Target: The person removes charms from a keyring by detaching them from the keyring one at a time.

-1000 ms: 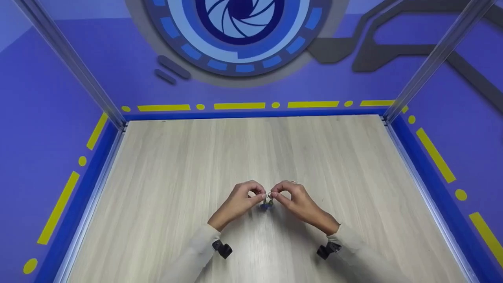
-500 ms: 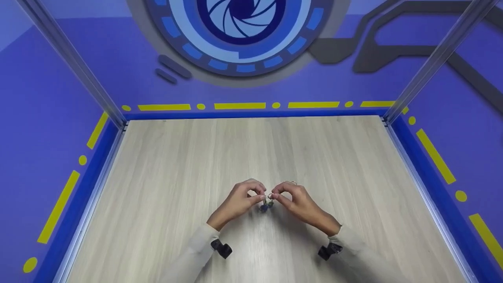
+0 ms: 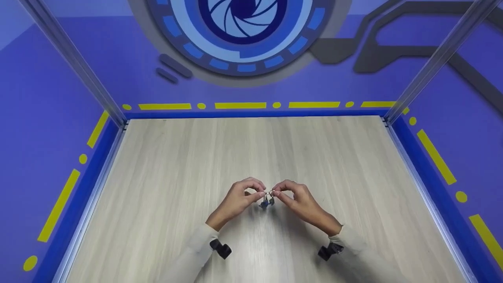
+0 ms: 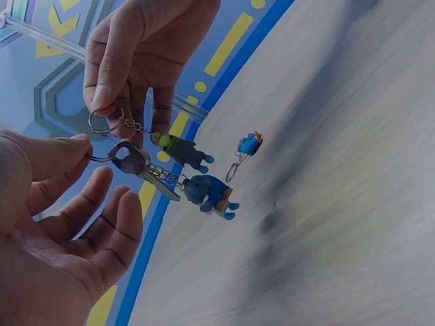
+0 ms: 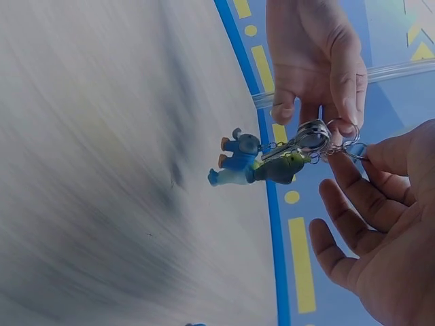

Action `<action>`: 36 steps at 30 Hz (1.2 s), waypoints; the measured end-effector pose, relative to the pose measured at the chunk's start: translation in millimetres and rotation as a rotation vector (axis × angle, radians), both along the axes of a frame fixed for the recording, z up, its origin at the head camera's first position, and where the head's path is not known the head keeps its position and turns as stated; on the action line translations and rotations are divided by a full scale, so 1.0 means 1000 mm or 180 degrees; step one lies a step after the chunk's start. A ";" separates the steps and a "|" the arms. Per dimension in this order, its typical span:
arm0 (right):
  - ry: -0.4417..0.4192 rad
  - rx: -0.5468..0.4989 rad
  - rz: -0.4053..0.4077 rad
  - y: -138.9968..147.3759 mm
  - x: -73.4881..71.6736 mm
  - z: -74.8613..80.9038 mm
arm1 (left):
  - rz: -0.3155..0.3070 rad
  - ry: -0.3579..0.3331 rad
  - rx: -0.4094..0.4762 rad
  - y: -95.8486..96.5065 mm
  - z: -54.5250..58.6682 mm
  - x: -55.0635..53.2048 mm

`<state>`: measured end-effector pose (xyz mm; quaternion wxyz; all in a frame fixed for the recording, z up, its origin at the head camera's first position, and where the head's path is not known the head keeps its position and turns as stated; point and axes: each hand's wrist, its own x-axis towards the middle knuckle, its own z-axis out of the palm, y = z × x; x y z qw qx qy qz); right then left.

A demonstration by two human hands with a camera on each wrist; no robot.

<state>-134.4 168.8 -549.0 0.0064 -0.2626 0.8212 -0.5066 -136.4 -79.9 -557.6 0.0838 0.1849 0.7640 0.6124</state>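
In the head view, my left hand [image 3: 237, 197] and right hand [image 3: 301, 201] meet over the table, thumb and fingertips nearly touching. Seen from the left wrist, my left thumb and finger pinch a metal key ring [image 4: 100, 159] with a key [image 4: 129, 160] on it. A blue elephant-like figure [image 4: 207, 193] dangles there on a chain. My right hand pinches another split ring [image 4: 102, 122], whose chain carries a figure with a yellow-green top [image 4: 180, 151]. The two rings overlap between the fingertips. In the right wrist view, both figures hang side by side, close against each other.
Another blue keychain figure [image 4: 250, 143] with its own ring [image 4: 232, 171] lies on the table beyond the hands. The pale wooden table [image 3: 188, 157] is bounded by blue walls [image 3: 243, 88] and metal posts [image 3: 78, 67] at the back corners. Each wrist wears a black camera [image 3: 221, 249].
Both hands stay pinched on the rings; the left hand has risen slightly. The hanging figures have swung and shifted a little between the hands.
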 end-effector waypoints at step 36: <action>0.0081 -0.0057 0.0008 0.006 0.005 -0.002 | 0.0289 0.0315 -0.0226 0.007 0.009 0.006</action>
